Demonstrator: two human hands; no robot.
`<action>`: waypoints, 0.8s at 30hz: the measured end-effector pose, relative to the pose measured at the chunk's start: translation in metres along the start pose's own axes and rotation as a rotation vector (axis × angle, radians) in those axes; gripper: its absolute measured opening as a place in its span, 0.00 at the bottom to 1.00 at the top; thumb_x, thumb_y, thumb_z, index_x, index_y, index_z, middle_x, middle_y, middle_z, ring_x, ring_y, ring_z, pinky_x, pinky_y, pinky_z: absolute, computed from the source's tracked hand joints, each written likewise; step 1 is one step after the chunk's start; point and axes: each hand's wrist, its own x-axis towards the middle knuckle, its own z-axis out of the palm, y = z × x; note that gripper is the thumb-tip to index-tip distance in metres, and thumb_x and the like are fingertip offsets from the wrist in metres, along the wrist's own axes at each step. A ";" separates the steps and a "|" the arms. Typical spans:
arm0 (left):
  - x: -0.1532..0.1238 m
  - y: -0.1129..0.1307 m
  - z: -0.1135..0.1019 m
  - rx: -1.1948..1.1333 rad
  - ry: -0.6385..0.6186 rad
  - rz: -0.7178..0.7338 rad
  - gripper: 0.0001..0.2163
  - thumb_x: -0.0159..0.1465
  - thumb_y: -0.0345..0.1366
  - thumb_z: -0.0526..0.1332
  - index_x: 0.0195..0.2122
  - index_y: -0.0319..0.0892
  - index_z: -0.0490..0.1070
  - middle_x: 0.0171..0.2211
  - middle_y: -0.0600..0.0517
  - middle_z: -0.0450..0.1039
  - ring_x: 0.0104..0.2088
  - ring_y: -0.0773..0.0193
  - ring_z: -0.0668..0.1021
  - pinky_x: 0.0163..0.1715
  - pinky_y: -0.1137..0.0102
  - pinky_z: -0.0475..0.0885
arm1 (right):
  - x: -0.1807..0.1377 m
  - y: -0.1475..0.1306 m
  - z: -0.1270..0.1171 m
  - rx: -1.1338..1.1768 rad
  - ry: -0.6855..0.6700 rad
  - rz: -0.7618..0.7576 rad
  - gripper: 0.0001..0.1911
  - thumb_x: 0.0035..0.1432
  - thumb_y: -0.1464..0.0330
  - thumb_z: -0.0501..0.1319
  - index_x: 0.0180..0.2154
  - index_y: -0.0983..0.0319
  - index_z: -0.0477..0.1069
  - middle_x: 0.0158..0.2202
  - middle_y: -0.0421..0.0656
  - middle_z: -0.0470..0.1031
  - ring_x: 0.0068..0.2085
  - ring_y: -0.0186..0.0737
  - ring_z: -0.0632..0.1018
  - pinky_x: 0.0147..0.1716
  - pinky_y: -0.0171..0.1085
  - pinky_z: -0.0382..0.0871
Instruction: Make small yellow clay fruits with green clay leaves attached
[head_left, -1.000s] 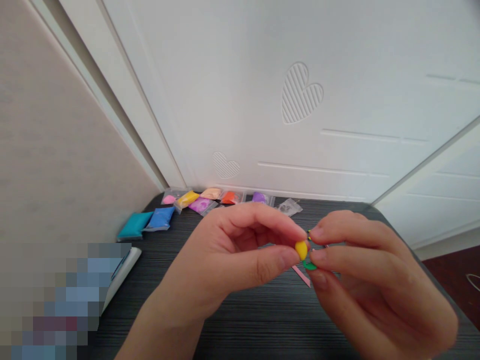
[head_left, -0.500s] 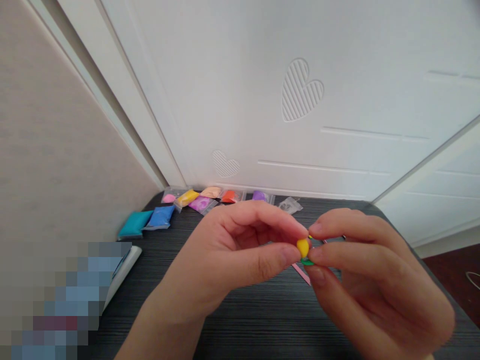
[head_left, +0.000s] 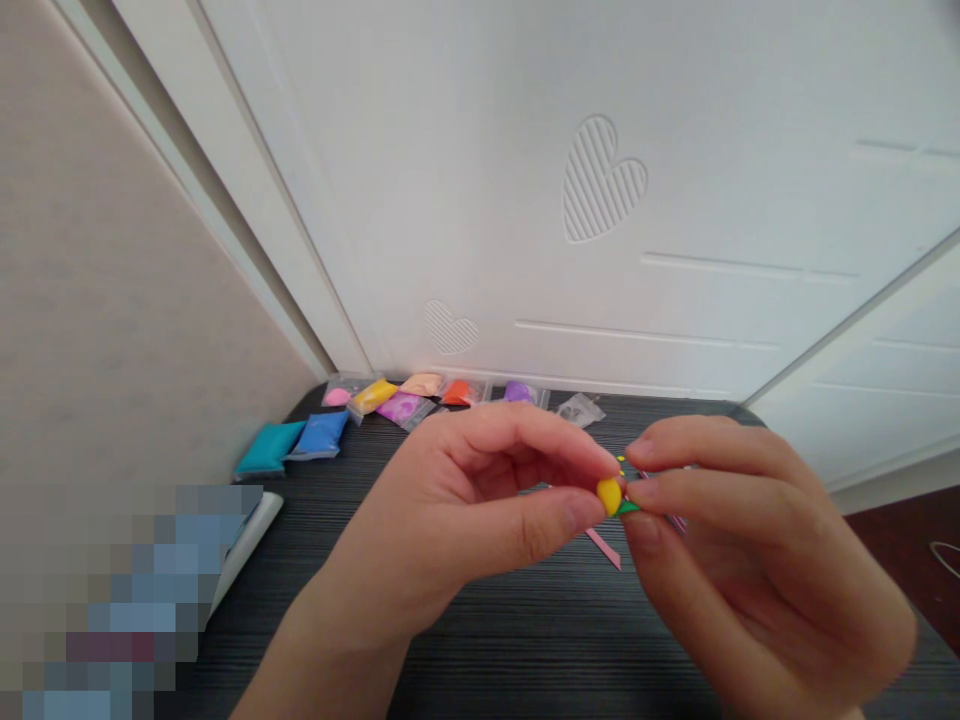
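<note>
While left hand (head_left: 480, 510) pinches yellow piece (head_left: 609, 497), right hand (head_left: 765, 540) holds green piece (head_left: 628, 507), tabletop edge (head_left: 675, 406) beyond.

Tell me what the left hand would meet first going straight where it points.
Probably the right hand, its fingers just beyond the yellow piece the left hand pinches; depth is unclear, so perhaps the green piece.

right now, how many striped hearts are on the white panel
2: a larger heart upper right of centre and a smaller heart lower left of it, above the orange packet. None seems hidden.
</note>
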 end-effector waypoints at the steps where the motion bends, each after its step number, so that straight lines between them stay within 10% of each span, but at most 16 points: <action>1: 0.000 0.000 0.000 -0.003 0.000 0.003 0.10 0.55 0.24 0.61 0.37 0.43 0.73 0.32 0.52 0.75 0.33 0.67 0.76 0.35 0.74 0.71 | 0.000 0.000 0.000 -0.002 0.000 0.007 0.08 0.49 0.71 0.62 0.35 0.58 0.68 0.37 0.38 0.71 0.38 0.34 0.73 0.33 0.36 0.70; 24: 0.002 -0.005 0.003 0.003 0.047 0.074 0.10 0.54 0.23 0.62 0.34 0.44 0.74 0.29 0.53 0.73 0.32 0.68 0.75 0.35 0.72 0.71 | -0.001 0.007 0.006 0.117 0.077 -0.070 0.15 0.44 0.78 0.62 0.37 0.63 0.71 0.37 0.44 0.73 0.37 0.38 0.74 0.31 0.38 0.71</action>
